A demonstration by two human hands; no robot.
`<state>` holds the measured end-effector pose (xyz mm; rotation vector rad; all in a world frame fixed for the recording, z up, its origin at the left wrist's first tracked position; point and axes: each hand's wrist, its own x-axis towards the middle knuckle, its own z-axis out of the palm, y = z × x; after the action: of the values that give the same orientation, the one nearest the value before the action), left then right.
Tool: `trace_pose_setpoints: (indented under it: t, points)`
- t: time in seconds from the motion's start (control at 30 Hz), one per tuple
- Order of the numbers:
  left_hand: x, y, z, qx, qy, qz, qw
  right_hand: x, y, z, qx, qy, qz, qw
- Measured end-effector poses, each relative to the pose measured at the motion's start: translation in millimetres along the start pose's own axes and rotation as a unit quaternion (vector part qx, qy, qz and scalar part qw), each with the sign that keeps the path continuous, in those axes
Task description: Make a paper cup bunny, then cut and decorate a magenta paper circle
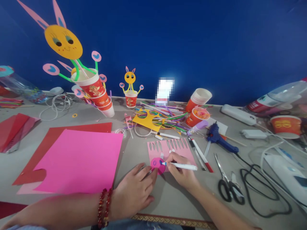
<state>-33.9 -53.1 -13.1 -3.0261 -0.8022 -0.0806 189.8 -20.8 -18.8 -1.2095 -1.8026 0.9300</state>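
My right hand [181, 169] is closed around a white marker [184, 166]. The marker's blue tip touches a small round magenta paper piece [158, 163], which bears two blue drawn ovals; the right one is coloured in. My left hand [137, 183] lies palm down on the table, fingers stretched out, fingertips at the left edge of that round piece. Partly under the piece and my right hand is a light pink sheet [153, 154] with a row of narrow leaf-shaped cut-outs along its far side.
To the left lie a large pink sheet [81, 159] and a red sheet [43, 153]. Paper-cup figures [131, 99] stand at the back near coloured pipe cleaners [168, 111]. On the right are scissors [226, 182], a blue glue gun [219, 138], cables and stacked cups [199, 97].
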Motion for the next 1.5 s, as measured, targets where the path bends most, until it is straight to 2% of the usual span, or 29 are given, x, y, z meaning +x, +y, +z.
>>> trace_pose_setpoints:
  t: [0.17, 0.73, 0.83, 0.97, 1.07, 1.23, 1.4, 1.5]
  points:
    - [0, 0, -1.2, -0.004, 0.001, 0.0, 1.0, 0, 3, 0, -0.002, -0.012, 0.001, 1.0]
    - [0, 0, 0.9, -0.001, 0.001, 0.002, 1.0, -1, 6, 0, -0.007, 0.002, -0.007, 1.0]
    - [0, 0, 0.9, 0.001, 0.0, 0.0, 1.0, -3, 9, 1, 0.012, 0.028, 0.02, 0.999]
    - [0, 0, -0.4, 0.002, 0.004, 0.002, 1.0, -4, 10, 3, 0.064, 0.074, 0.091, 0.991]
    - [0, -1, -1.4, 0.002, 0.004, 0.002, 1.0, -4, 10, 3, 0.089, 0.071, 0.108, 0.988]
    - [1, -1, -1.5, -0.003, -0.004, 0.002, 1.0, -2, 5, 2, 0.039, 0.049, 0.057, 0.996]
    - [0, -1, -2.0, -0.006, -0.005, -0.001, 1.0, 4, -4, 7, -0.015, 0.001, 0.02, 1.0]
    - [0, -2, -1.9, -0.01, -0.002, 0.002, 1.0, 7, -6, 13, -0.021, 0.003, 0.01, 1.0]
